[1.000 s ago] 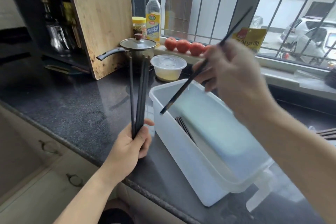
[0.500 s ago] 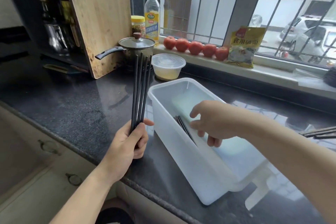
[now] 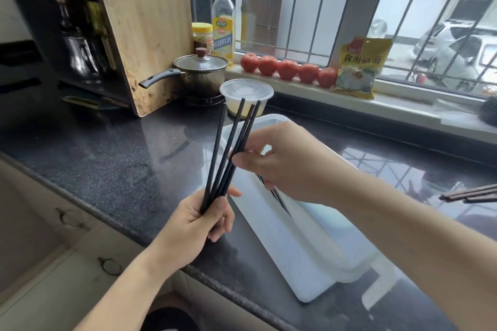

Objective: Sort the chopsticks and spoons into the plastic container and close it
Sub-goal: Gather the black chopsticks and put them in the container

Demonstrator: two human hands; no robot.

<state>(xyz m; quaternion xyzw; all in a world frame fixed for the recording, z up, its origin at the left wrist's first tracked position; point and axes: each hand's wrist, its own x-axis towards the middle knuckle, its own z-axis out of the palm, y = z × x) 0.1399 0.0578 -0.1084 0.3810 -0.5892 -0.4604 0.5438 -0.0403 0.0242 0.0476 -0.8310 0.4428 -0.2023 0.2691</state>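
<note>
My left hand [image 3: 200,219] grips a bunch of long, thin black chopsticks [image 3: 230,149] by their lower ends, fingers curled round them, just to the near-left of the long translucent white plastic container [image 3: 274,244]. The sticks rise from my fist and fan apart toward their tips, which end in front of the round clear plastic tub with a lid [image 3: 246,97] just beyond the container's far end. My right hand [image 3: 279,162] hangs over the container's open top, thumb and fingertips pinching the rightmost sticks of the fan about midway up. Inside the container, more dark chopsticks [image 3: 281,200] lean against its near wall, partly hidden under my right hand. The container sits on the speckled black stone counter [image 3: 102,158], its long axis running away from me and to the left.

Beyond the container's far end stand a lidded steel saucepan with a black handle [image 3: 200,75] and an upright bamboo cutting board [image 3: 142,27]. On the windowsill behind the container, a row of red tomatoes [image 3: 287,69] lies beside a yellow food packet [image 3: 359,68]. To the container's right, brown chopstick ends [image 3: 470,195] poke in at the edge of the view.
</note>
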